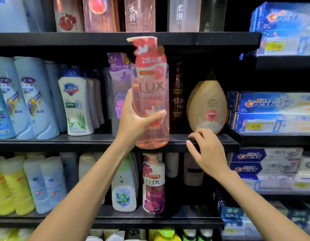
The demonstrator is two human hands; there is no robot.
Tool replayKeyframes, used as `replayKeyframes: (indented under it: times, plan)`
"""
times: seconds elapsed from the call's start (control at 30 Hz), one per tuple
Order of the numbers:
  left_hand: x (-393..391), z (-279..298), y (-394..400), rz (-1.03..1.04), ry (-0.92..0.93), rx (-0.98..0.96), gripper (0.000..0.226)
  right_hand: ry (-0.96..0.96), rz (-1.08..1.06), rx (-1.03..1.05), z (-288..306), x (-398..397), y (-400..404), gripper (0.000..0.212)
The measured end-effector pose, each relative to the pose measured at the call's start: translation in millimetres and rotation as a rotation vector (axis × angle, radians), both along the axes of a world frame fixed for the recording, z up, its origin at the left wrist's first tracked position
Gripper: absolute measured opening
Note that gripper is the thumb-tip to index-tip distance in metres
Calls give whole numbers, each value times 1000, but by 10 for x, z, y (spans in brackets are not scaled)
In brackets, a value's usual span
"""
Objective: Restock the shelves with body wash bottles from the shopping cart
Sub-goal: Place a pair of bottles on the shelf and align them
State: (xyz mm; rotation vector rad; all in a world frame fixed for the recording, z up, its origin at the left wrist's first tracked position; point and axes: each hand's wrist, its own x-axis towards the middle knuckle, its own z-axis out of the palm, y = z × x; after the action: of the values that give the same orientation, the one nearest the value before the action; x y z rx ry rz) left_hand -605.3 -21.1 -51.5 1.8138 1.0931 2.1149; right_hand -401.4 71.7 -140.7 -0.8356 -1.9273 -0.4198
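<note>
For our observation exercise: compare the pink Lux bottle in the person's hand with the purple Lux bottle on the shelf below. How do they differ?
The pink Lux bottle is see-through with pale pink liquid; the purple Lux bottle is opaque white with dark purple flowers. The pink one is held up by the left hand in front of the middle shelf; the purple one stands on the shelf beneath, untouched. Both stand upright, have pump tops and carry the Lux name.

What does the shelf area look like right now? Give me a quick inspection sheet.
Surface: black middle shelf, with a gap behind the held bottle.
Job's things: pink LUX bottle, upright, held in front of the shelf edge.
Clutter: purple bottle, dark slim bottle, gold round bottle, Safeguard bottle.
Grippers: left hand grips the LUX bottle; right hand rests its fingers on the shelf edge.
Cables: nothing seen.
Surroundings: Crest boxes at right; cart not in view.
</note>
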Motion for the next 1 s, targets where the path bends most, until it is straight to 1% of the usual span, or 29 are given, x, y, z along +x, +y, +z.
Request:
replayKeyframes:
  times: [0.07,0.13,0.3,0.43,0.53,0.63,0.8,0.9,1.0]
  plan:
    - [35,24,157,28,62,29,66,-2,-7,6,1,-17,3,34]
    - [29,16,312,35,90,15,67,-1,-18,11,-2,-37,2,34]
    - [-56,-34,587,24,24,-111,62,31,2,-2,-5,-45,0,32]
    - [-75,-10,712,76,-12,-180,70,31,14,-35,-1,-49,-21,32]
    - [-76,6,725,105,21,-228,71,38,10,-45,-3,-55,-37,24]
    - [-57,11,677,148,56,-265,77,41,10,-51,-11,-53,-54,19]
    - [13,39,627,299,129,-314,82,34,10,-67,3,-57,-62,15]
    - [95,29,584,383,172,-242,95,35,4,-70,1,-63,-67,8]
    - [195,-51,490,603,253,-83,95,38,3,-73,-6,-68,-79,9]
